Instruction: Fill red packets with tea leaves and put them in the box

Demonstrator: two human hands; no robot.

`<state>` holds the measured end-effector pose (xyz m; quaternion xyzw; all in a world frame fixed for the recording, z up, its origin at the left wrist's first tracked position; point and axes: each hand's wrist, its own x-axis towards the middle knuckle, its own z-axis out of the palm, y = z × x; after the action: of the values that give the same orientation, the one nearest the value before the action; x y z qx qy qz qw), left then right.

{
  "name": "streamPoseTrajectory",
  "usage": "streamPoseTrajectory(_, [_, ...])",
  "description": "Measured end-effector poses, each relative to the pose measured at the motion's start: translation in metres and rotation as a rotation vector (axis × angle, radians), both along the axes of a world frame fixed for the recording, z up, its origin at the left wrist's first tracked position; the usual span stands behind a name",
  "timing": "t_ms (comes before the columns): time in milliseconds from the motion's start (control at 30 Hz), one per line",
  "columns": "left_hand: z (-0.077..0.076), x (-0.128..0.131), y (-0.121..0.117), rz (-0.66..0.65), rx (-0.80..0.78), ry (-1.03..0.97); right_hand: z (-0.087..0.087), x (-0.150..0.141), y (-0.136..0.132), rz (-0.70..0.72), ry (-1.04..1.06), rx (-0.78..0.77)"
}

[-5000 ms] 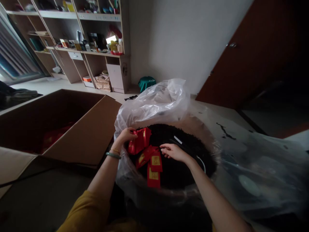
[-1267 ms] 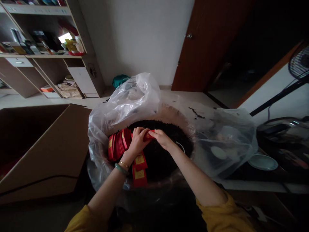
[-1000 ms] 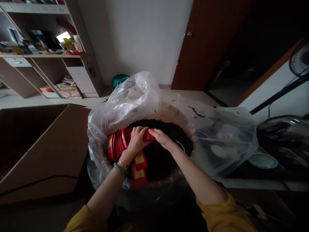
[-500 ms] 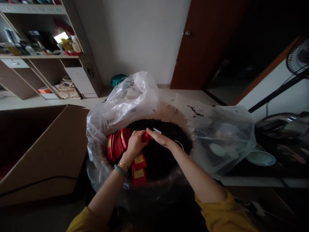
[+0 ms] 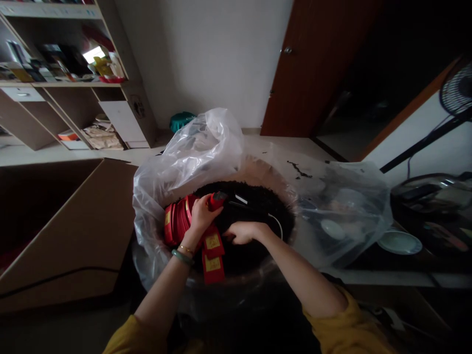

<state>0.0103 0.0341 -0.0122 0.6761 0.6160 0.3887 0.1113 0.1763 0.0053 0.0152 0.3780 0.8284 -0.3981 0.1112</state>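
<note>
Single head cam, facing forward-down
Close over left hand [image 5: 202, 215] and right hand [image 5: 242, 232]; shelf unit [image 5: 122, 120] far left, door [image 5: 300, 83] far right.

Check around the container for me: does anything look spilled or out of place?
Yes, likely a spill: a ragged dark streak shows against the pale floor, beyond and to the right of the container. Its colour resembles the dark loose material inside, but I can't confirm they match.

Room, seemingly in a home: a desk unit [image 5: 121, 120] with shelves [image 5: 51, 11] and a drawer [image 5: 22, 93] is standing beside a plain wall [image 5: 217, 59]; small oddments [image 5: 101, 67] are crowding the desk's right corner; a brown door [image 5: 309, 73] is adjoining a dark opening [image 5: 368, 83]; a black fan [image 5: 457, 91] is standing at far right.
</note>
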Motion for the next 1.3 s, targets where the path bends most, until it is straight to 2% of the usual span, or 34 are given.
streamPoseTrajectory(400, [-0.004, -0.006, 0.004, -0.012, 0.037, -0.078, -0.001, 0.005, 0.024, -0.243, 0.103, 0.502])
streamPoseTrajectory(467, [-0.004, -0.006, 0.004, -0.022, 0.039, -0.083, -0.005, 0.002, 0.023, -0.216, 0.038, 0.58])
streamPoseTrajectory(600, [-0.006, -0.008, 0.005, -0.03, 0.047, -0.079, -0.018, -0.01, 0.015, -0.037, -0.148, 0.581])
streamPoseTrajectory(667, [-0.008, -0.009, 0.006, -0.034, 0.065, -0.064, -0.022, -0.017, 0.009, 0.007, -0.193, 0.63])
streamPoseTrajectory(800, [-0.01, -0.01, 0.006, -0.043, 0.087, -0.048, -0.017, -0.024, -0.001, -0.045, -0.255, 0.749])
streamPoseTrajectory(900, [-0.011, -0.011, 0.006, -0.046, 0.086, -0.052, -0.009, -0.022, 0.0, -0.106, -0.269, 0.749])
streamPoseTrajectory(1000, [-0.01, -0.011, 0.004, -0.055, 0.086, -0.046, 0.0, -0.012, 0.008, -0.206, -0.172, 0.68])
streamPoseTrajectory(1167, [-0.006, -0.008, 0.002, -0.075, 0.075, -0.003, 0.023, 0.016, 0.026, -0.459, 0.258, 0.556])
streamPoseTrajectory(1300, [-0.003, 0.0, -0.001, -0.141, 0.081, 0.057, 0.039, 0.033, 0.034, -0.675, 0.448, 0.525])
